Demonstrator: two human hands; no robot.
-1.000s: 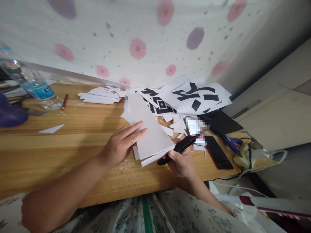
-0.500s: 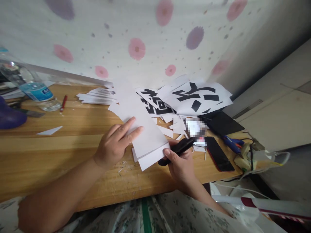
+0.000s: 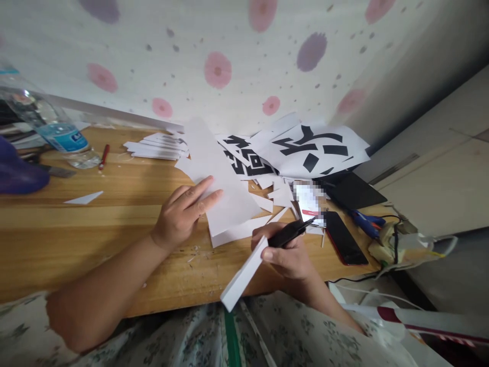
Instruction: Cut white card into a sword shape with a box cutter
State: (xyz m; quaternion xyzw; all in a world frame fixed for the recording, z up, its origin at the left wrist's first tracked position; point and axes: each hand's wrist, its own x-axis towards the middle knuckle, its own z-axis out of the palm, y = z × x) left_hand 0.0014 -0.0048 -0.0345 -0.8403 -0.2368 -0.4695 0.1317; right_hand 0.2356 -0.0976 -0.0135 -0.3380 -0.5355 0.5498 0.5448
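Observation:
My left hand (image 3: 181, 214) lies with fingers stretched out on a white paper sheet (image 3: 229, 196), holding nothing. Under that sheet's near edge another white piece (image 3: 239, 232) shows. My right hand (image 3: 286, 257) is closed around what looks like a black utility knife (image 3: 288, 234); its blade cannot be made out. Between the thumb and fingers of the same hand is a narrow folded white paper strip (image 3: 244, 275), which slants down toward my lap, apart from the sheet.
Printed sheets with black characters (image 3: 311, 148) and paper scraps (image 3: 280, 193) lie behind. To the right are a lit phone (image 3: 308, 201), a dark phone (image 3: 346, 238) and a blue glue gun (image 3: 367, 223). A water bottle (image 3: 66, 137), red pen (image 3: 104, 157) and paper stack (image 3: 158, 147) stand left.
The folded strip at the sheet's near edge has come away in my right hand, which has turned it toward my lap. My left hand stays on the sheet.

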